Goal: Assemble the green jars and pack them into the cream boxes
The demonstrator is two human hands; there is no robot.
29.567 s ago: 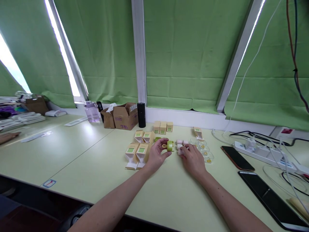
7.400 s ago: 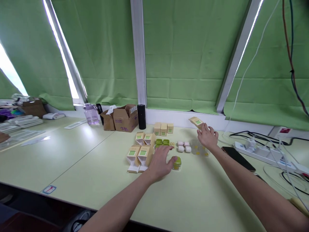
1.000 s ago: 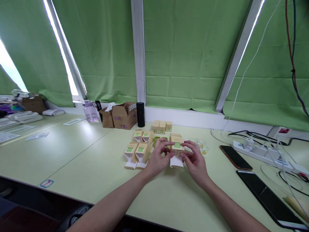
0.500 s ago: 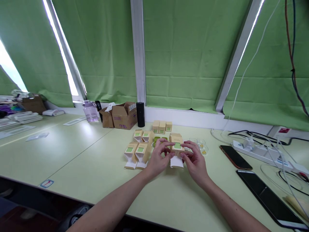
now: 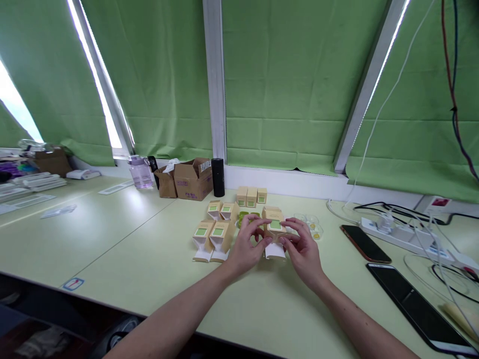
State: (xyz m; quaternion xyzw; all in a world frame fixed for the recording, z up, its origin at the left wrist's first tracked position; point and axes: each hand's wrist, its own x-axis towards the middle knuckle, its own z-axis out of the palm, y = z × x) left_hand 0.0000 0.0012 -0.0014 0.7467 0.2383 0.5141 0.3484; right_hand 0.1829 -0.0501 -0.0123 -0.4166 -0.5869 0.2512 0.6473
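My left hand (image 5: 247, 245) and my right hand (image 5: 302, 249) both pinch a small tan carton with a green label (image 5: 275, 225), held just above the pale green table (image 5: 149, 259). Its white lower flap (image 5: 275, 251) hangs open toward me. Left of my hands lie several open tan cartons (image 5: 213, 235). Behind them small green containers (image 5: 247, 216) sit on the table. Three closed tan boxes (image 5: 251, 196) stand in a row further back. Clear plastic trays with yellow bits (image 5: 313, 227) lie right of the held carton.
Brown cardboard boxes (image 5: 189, 179), a black cylinder (image 5: 218, 177) and a purple bottle (image 5: 139, 171) stand by the window sill. Two phones (image 5: 364, 243) (image 5: 419, 304), a power strip (image 5: 406, 234) and cables lie at the right. Flat white packs (image 5: 30, 182) sit far left.
Over the last second my hands have barely moved; the carton's white flap has shifted slightly. Earlier, my right hand fetched this carton from the back right.
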